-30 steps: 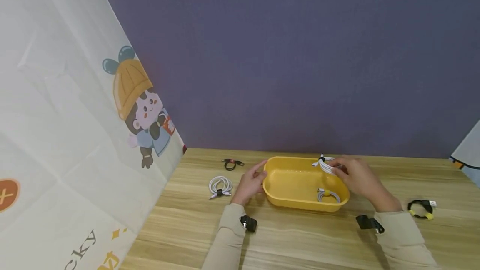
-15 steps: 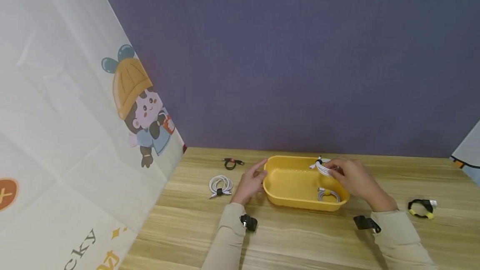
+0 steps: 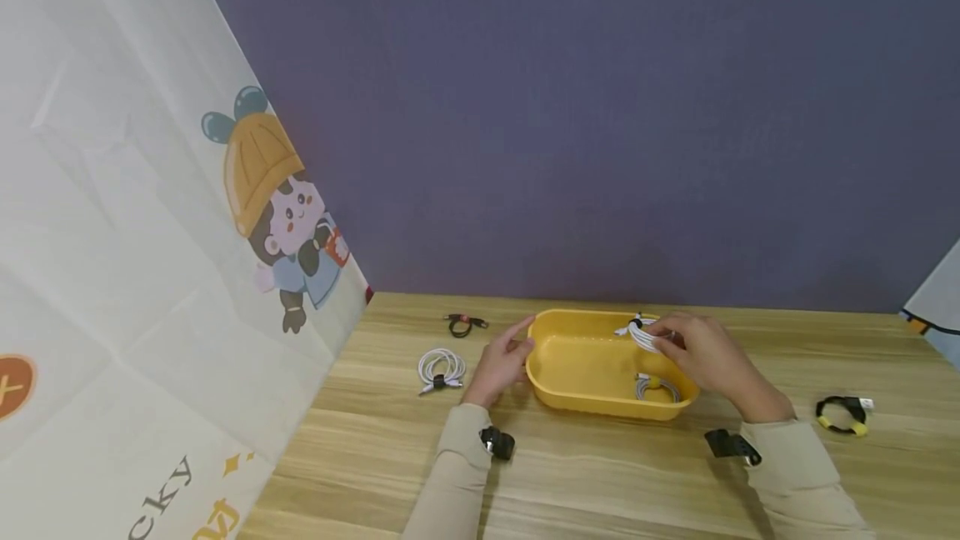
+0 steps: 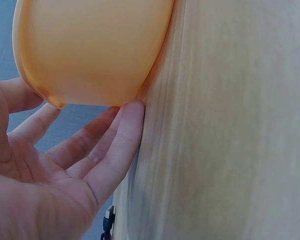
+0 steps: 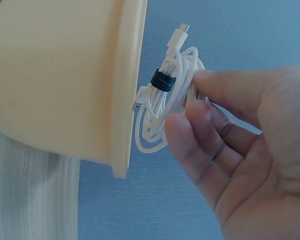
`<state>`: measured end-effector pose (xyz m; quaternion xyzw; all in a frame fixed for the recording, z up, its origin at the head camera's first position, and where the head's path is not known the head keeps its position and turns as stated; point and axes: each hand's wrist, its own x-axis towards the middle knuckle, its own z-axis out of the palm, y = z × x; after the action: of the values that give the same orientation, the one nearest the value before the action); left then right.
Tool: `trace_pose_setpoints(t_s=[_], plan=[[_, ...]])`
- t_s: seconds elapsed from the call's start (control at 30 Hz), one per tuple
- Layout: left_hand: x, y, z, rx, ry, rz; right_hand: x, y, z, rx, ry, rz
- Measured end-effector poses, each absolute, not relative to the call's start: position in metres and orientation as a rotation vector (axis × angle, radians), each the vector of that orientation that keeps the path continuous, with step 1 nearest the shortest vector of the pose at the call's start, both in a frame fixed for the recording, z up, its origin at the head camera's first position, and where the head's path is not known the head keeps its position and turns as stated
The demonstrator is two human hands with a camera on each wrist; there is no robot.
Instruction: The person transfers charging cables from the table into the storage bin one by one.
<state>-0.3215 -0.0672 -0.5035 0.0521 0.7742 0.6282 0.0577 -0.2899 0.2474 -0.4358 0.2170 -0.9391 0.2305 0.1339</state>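
Observation:
My right hand [image 3: 708, 352] pinches a coiled white charging cable [image 5: 175, 90] bound with a black strap. The coil is above the right end of a yellow plastic bin [image 3: 585, 407], its plugs pointing left in the head view. At the bin's left end, my left hand [image 3: 498, 367] grips the rim; in the left wrist view the thumb hooks over the edge and the fingertips [image 4: 135, 107] touch the outer wall low down. Inside the bin, at its right, lies a coiled grey cable [image 3: 658, 390] with a yellow tie.
Left of the bin, a white coiled cable [image 3: 441, 371] and a small black cable [image 3: 461, 326] lie on the wooden table [image 3: 600, 473]. A black cable with yellow ties [image 3: 842, 417] rests to the right, beyond the right wrist. A dark wall panel [image 3: 585, 132] rises behind the table.
My right hand has shifted slightly left with the white cable, bringing it a little further over the bin. The left hand keeps its place on the rim.

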Motion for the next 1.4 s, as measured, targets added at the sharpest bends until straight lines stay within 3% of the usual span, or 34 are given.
trace_pose_setpoints(t_s=[1.4], plan=[[-0.324,-0.067,-0.502,0.167,2.334,1.908,-0.301,0.234,-0.467,0.68,-2.864,0.601]])
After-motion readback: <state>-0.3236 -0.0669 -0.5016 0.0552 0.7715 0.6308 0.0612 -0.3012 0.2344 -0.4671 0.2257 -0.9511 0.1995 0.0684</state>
